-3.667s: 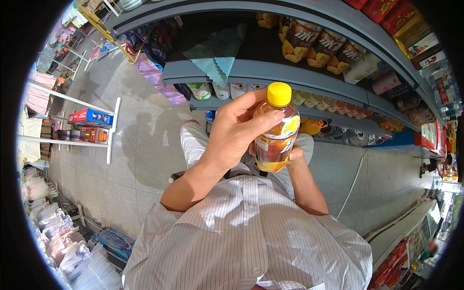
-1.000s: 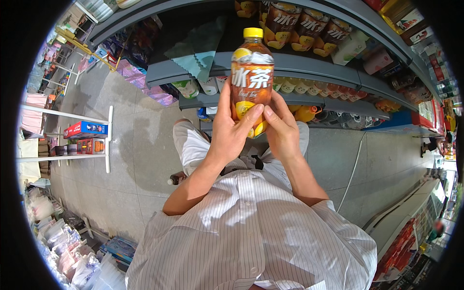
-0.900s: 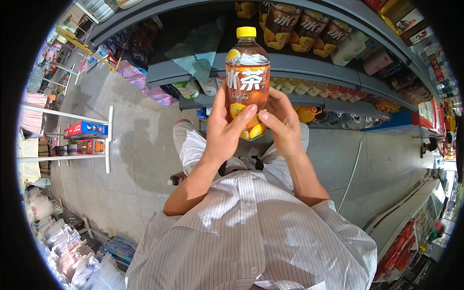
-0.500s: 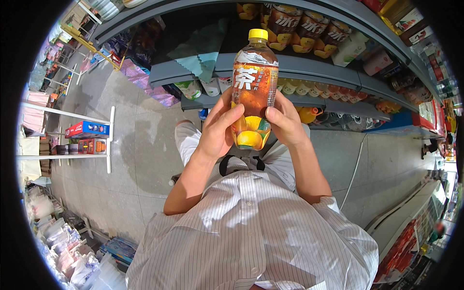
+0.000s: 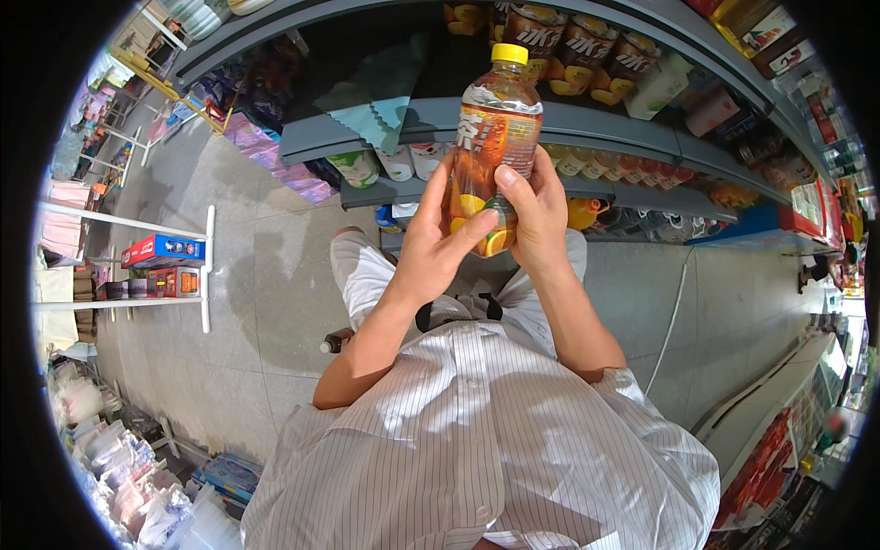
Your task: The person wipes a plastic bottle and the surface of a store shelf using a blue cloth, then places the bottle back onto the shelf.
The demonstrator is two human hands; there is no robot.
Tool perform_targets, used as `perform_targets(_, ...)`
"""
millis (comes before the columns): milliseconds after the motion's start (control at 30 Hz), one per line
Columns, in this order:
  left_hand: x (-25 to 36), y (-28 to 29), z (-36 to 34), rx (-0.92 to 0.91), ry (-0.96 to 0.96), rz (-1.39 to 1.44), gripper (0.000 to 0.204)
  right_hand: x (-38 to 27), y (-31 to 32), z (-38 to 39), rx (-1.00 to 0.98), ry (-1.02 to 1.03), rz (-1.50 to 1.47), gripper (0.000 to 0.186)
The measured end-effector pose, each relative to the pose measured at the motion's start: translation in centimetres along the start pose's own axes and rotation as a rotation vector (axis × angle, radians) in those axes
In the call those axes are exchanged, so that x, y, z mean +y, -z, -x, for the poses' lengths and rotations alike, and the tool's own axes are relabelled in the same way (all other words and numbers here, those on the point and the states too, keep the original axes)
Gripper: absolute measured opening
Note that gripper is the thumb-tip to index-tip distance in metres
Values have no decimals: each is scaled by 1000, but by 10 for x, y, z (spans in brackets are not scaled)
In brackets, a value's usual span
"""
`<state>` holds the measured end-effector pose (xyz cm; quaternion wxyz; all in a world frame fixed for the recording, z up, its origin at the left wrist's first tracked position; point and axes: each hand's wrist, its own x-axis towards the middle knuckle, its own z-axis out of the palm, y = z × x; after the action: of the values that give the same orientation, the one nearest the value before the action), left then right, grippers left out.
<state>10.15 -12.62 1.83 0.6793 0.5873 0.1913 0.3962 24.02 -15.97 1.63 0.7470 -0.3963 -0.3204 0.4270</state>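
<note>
From where I stand, the person in the striped shirt [image 5: 458, 422] has a brown drink bottle [image 5: 496, 128] raised in front of the chest, short of the grey shelf [image 5: 431, 119]. The left hand [image 5: 435, 236] is curled around its lower left side, thumb across the front near the base. The right hand [image 5: 539, 213] closes on the lower right side, its thumb pressed a little higher on the label. The bottle leans slightly, its yellow cap [image 5: 510, 53] uppermost.

The wrapper catches my eye: large white characters sit at its left edge, partly turned away, with small pale print on the right too fine to make out and bright lemon pictures around the bottom. Brown drink containers [image 5: 577, 57] on the shelf behind carry similar big white characters and lemons. Next to them stands a white-and-green package [image 5: 658, 87]. A teal cloth [image 5: 378, 101] with a zigzag edge droops over the shelf front. Off to the left, a white rack [image 5: 208, 266] bears a blue-and-red box [image 5: 165, 248] whose lettering is tiny from here. A dark bottle [image 5: 337, 341] lies on the floor [image 5: 293, 302] beside the left forearm.
</note>
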Motion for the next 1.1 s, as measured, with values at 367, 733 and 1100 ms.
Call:
perform_targets(367,1,10,1,-53,167,469,67,-10,15,-16,-197,-80,-168,54)
perform_targets(733,-12,4,1,-29,184,228,76,-20,4,-14,-9,128,185,66)
perform_targets(1100,-5,4,5,-121,208,360,72,-25,24,-28,-48,-272,-67,53)
